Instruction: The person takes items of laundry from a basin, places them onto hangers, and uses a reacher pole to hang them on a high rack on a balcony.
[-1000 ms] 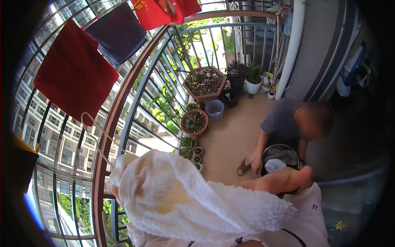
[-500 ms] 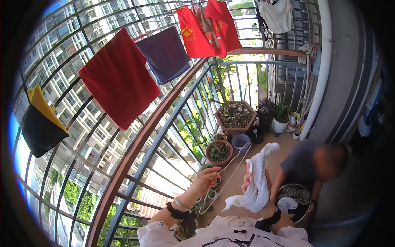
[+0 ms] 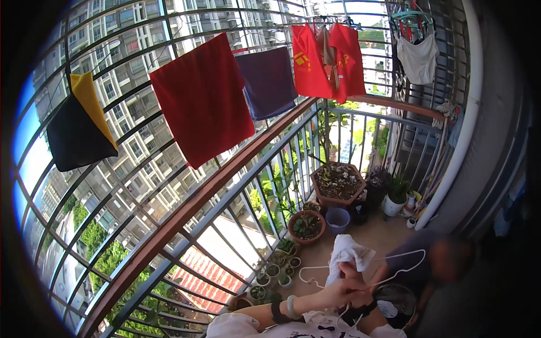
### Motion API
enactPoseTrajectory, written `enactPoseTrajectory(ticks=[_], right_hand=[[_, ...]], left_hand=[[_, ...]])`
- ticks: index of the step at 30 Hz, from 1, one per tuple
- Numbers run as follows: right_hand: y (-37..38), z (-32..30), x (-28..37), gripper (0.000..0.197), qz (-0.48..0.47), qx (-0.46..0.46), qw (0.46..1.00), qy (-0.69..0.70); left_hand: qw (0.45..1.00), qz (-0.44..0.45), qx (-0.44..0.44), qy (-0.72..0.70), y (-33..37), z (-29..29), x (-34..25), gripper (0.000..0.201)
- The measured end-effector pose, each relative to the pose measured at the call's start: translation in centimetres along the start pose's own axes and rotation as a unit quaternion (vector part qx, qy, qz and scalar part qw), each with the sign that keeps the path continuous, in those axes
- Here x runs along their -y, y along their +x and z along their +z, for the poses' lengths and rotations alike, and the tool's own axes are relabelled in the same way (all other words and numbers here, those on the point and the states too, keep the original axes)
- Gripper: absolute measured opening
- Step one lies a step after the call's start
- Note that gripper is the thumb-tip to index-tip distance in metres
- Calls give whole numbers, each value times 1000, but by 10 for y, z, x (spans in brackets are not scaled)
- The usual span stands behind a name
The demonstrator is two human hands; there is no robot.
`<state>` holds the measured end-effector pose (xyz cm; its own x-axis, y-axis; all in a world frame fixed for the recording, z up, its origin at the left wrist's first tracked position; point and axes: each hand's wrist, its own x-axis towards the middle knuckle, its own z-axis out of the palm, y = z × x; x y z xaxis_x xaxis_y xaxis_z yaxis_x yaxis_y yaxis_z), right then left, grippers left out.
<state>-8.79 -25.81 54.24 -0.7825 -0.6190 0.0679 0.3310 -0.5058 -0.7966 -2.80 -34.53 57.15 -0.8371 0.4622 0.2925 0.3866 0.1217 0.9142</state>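
A damp-looking white cloth (image 3: 350, 252) is bunched upright in front of my chest. My right hand (image 3: 353, 275) is closed on its lower part. Across it lies my left hand (image 3: 336, 294), a pale bangle on its wrist, with fingers closed at the middle of a thin white clothes hanger (image 3: 416, 256). One arm of the hanger sticks out left of the cloth, the other to the right. My hands overlap, so the exact grip of the fingers is partly hidden.
Beside me on the right, a person (image 3: 410, 265) bends over a round laundry basin (image 3: 397, 298). Potted plants (image 3: 307, 226) and a purple bucket (image 3: 337, 218) stand along the railing (image 3: 236, 169). Overhead hang a dark red towel (image 3: 203, 101), red garments (image 3: 345, 62) and white underwear (image 3: 417, 59).
My left hand has come right with the hanger to meet my right hand at the cloth. The cloth is bunched more upright. The view has shifted, so the hanging laundry appears further right.
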Motion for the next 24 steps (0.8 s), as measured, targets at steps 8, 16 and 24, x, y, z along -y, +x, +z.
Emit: enactPoseTrajectory(ticks=[8, 16, 24], right_hand=[[38, -39, 3, 50, 2, 87, 980, -177], [19, -13, -6, 35, -213, -22, 782, -585], [-44, -34, -26, 30, 22, -97, 884, -457]], left_hand=[[972, -99, -39, -211, 12, -27, -30, 24], [885, -238, -120, -381, 13, -94, -35, 23], [845, -209, -147, -470, 20, -129, -45, 28]])
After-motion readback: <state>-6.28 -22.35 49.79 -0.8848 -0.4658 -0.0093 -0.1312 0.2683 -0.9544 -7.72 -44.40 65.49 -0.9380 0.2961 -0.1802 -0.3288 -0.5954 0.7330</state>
